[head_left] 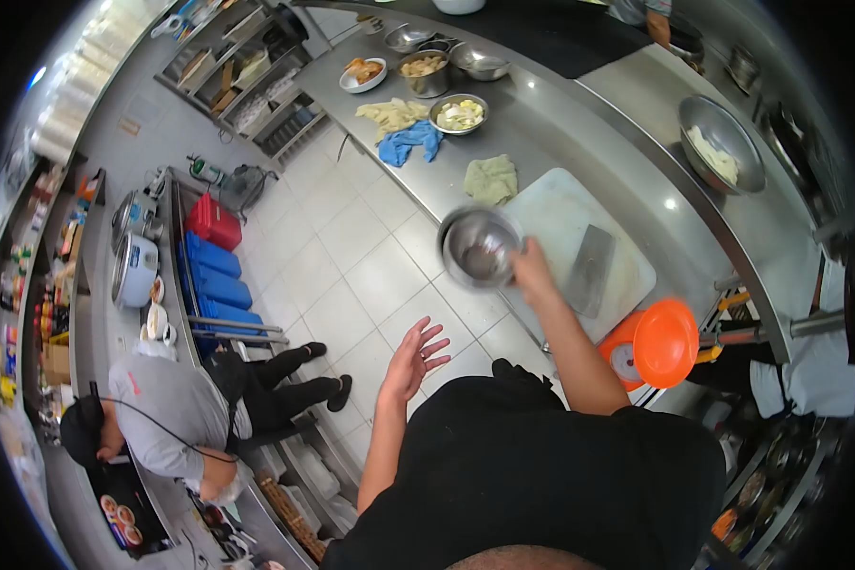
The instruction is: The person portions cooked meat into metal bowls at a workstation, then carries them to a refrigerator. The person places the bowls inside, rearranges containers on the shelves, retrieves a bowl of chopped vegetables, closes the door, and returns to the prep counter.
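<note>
My right hand [530, 266] grips the rim of a metal mixing bowl [483, 249], which is tilted and slightly blurred, with its shiny inside showing. The bowl is over the edge of the steel counter [532, 114], beside a white cutting board [562, 204]. On that board lies a wide-bladed cleaver [591, 271], just right of my right hand. My left hand [414, 359] hangs over the tiled floor with its fingers apart, holding nothing. A folded green cloth [490, 180] lies just beyond the bowl.
An orange scale with an orange dish [666, 343] stands right of the board. Farther along are a bowl of cut pieces [459, 115], a blue cloth [410, 141] and a pot [425, 73]. A large bowl [722, 144] sits on the shelf. A co-worker [176, 413] stands at left.
</note>
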The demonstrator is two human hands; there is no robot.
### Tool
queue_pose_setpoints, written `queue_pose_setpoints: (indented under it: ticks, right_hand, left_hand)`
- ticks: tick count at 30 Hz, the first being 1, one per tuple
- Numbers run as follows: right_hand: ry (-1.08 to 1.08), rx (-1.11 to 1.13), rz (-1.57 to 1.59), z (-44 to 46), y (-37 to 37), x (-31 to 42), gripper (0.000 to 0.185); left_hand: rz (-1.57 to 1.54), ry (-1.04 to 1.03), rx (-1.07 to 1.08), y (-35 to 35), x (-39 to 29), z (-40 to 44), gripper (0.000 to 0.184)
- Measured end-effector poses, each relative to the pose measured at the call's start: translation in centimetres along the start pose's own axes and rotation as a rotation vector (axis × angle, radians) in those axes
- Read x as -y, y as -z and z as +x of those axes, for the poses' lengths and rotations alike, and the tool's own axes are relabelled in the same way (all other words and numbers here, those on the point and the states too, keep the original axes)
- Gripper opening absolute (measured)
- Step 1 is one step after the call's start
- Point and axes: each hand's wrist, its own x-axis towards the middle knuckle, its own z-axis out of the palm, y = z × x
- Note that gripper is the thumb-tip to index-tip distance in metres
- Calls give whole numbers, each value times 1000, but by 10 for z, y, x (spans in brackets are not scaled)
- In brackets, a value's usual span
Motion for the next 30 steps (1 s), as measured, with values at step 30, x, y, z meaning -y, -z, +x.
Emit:
queue_pose_setpoints:
  ticks: [30]
  right_hand:
    - [353, -185, -1110, 180, -81, -12, 56]
  left_hand:
    - [1002, 250, -88, 465, 118, 171, 67]
